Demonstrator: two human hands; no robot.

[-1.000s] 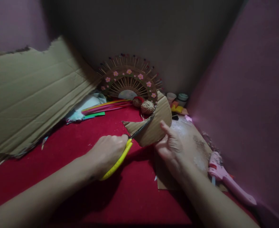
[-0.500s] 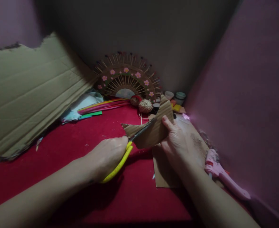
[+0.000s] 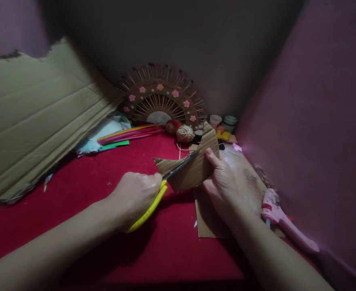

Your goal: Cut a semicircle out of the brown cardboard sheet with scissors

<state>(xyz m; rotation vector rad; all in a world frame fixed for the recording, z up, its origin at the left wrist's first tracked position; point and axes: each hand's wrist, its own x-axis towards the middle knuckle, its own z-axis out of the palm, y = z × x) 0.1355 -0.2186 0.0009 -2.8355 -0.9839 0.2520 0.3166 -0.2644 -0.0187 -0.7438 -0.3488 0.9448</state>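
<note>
Yellow-handled scissors (image 3: 149,212) are gripped in my left hand (image 3: 137,198), whose fingers are wrapped round the handles. Their blades lie along a curved piece of cardboard (image 3: 193,171), between its main part and a narrow strip at the left. My right hand (image 3: 222,180) pinches that piece at its right side, thumb on the near face; the other fingers are mostly hidden behind it. Beneath my right hand, a flat cardboard rectangle (image 3: 206,220) rests on the red table cover (image 3: 162,258).
A large cardboard sheet (image 3: 35,125) leans at the left. Against the back wall stands a flowered stick fan (image 3: 162,87), with a ball of twine (image 3: 185,133), pink and yellow strips (image 3: 129,135) and small tubs (image 3: 229,122) nearby. A pink glue gun (image 3: 282,220) lies at the right.
Both hands, the scissors and the cardboard piece have shifted very slightly left in view. The scissors stay on the cardboard and the grips are unchanged.
</note>
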